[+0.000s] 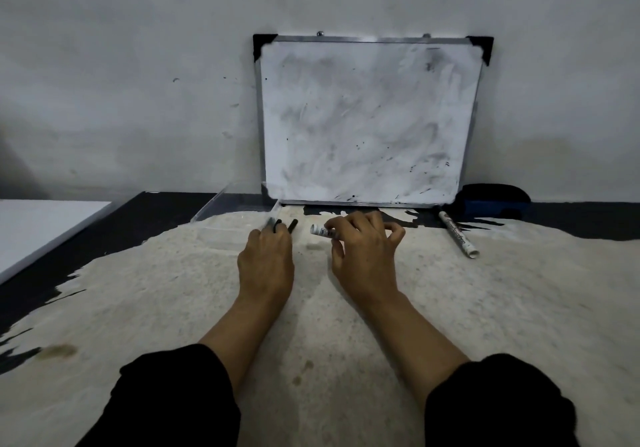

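White marker point(319, 230) pinched by right fingers point(341, 227); black pens point(293, 224) in left fingers point(273, 240).

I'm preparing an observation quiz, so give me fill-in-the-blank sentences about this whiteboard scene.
1. The whiteboard leans against the ____.
2. The left hand grips pens coloured ____.
3. The right hand pinches one white marker; a second marker lies to its ____.
4. The eraser by the whiteboard has a ____ body.
Missing words: wall; black; right; blue.
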